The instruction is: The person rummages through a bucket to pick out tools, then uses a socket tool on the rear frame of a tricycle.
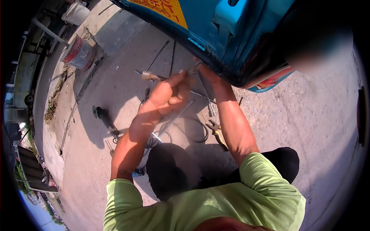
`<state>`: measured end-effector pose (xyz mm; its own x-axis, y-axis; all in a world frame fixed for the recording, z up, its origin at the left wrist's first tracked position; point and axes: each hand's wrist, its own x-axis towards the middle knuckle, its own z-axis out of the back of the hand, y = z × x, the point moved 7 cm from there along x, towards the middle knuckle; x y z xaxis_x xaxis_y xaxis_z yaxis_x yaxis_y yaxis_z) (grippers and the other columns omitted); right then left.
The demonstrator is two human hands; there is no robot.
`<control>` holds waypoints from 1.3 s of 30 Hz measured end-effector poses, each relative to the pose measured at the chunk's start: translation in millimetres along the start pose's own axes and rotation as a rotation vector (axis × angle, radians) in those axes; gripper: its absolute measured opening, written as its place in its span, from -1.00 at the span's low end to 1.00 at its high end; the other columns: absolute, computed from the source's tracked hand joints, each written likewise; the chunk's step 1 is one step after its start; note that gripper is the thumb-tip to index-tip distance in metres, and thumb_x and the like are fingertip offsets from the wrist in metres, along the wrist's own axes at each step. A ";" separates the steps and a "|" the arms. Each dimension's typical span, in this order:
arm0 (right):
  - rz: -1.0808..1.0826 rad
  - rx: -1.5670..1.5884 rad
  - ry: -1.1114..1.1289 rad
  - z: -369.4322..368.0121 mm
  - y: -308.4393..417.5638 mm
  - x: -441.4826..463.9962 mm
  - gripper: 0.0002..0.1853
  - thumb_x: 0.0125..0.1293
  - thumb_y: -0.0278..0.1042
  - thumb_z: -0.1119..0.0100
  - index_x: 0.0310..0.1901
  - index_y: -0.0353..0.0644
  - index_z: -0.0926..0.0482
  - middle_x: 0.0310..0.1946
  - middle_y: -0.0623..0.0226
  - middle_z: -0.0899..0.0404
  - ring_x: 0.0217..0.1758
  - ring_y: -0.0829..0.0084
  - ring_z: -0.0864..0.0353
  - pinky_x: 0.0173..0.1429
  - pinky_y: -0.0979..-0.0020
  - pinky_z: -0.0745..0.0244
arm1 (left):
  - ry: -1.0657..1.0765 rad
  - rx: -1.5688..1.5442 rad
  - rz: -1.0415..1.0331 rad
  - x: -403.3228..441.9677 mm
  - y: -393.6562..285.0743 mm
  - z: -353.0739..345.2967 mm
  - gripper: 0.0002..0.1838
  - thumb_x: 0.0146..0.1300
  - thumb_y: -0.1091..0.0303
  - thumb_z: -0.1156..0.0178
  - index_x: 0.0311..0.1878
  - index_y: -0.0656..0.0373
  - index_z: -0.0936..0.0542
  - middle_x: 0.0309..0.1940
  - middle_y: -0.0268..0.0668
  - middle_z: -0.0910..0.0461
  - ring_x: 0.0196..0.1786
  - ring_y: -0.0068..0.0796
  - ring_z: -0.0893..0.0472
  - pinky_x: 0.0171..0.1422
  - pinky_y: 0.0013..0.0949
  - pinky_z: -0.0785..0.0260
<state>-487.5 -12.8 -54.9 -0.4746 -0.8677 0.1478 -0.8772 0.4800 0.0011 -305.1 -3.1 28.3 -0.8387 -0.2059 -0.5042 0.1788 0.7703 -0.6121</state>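
Observation:
My left hand (pixel 173 90) is raised below the vehicle's edge, its fingers curled around the shaft of a hammer-like tool with a tan, blocky end (pixel 147 75). The shaft runs into the fingers, and its far part is hidden. My right hand (pixel 208 73) reaches up to the lower dark edge of a blue vehicle body (pixel 216 42). Its fingers are partly hidden there, close to a small metal piece (pixel 195 68). Whether they grip that piece is unclear. Thin metal rods (pixel 206 92) lie on the ground beneath both hands.
Pliers with yellow-and-black handles (pixel 217 134) lie beside my right forearm. An angle grinder (pixel 106 121) rests left of my left forearm. A dark cable (pixel 200 140) loops near my knees. Farther left stand a red-and-white bucket (pixel 79 54) and a whitish bucket (pixel 77 14).

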 end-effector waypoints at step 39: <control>0.092 -0.258 0.008 24.3 8.3 0.2 -0.36 0.48 0.11 -0.03 0.46 -0.09 -0.33 0.51 0.16 -0.29 0.53 0.00 -0.27 0.53 -0.28 -0.11 | -0.264 0.481 -0.203 -20.3 -15.1 -16.4 -0.58 0.64 0.10 0.10 -0.04 0.30 -0.56 -0.76 -0.43 -0.22 -0.77 -0.61 -0.08 -0.65 -0.41 0.09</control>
<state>-496.6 -12.1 -78.9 -0.5496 -0.8186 0.1669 -0.7828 0.5744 0.2393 -299.2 -0.6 57.8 -0.7353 -0.5113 -0.4448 0.2932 0.3518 -0.8890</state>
